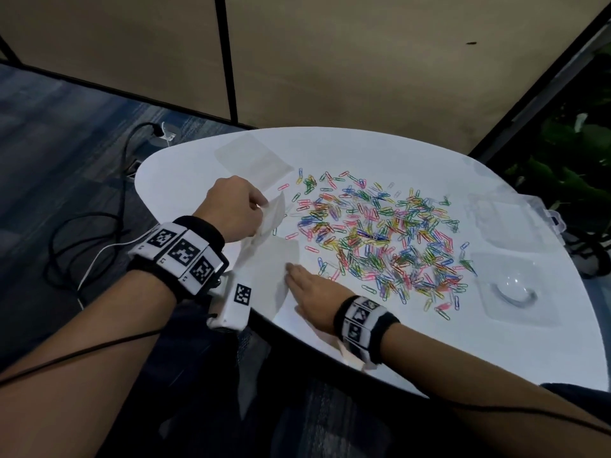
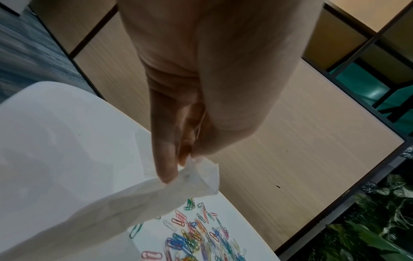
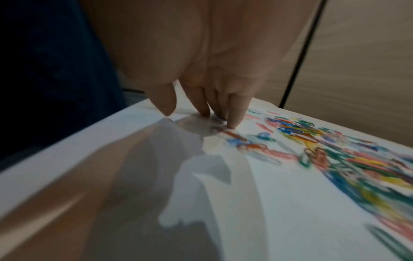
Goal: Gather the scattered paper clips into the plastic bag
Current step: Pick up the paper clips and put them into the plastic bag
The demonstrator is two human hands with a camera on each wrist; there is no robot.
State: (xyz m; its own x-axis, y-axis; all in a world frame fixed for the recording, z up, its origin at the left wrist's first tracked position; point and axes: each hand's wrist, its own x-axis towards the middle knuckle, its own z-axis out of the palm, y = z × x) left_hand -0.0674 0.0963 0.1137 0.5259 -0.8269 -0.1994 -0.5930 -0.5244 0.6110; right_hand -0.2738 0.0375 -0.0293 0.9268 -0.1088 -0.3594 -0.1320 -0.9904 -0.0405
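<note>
Many coloured paper clips [image 1: 380, 239] lie spread over the middle of the white table [image 1: 496, 342]. A translucent plastic bag [image 1: 271, 256] sits at their left edge, its mouth lifted. My left hand [image 1: 231, 209] pinches the bag's upper rim [image 2: 201, 174] between thumb and fingers, above the clips [image 2: 194, 236]. My right hand [image 1: 310, 285] lies flat with straight fingers on the bag's lower side; its fingertips [image 3: 232, 123] press the plastic down beside the nearest clips [image 3: 312, 141], which are blurred in the right wrist view.
A second flat clear bag [image 1: 254, 160] lies at the table's far left. Clear plastic containers [image 1: 515, 292] and another [image 1: 502, 216] sit at the right edge. Black cables [image 1: 82, 233] lie on the carpet to the left, and plants [image 1: 568, 153] stand at the right.
</note>
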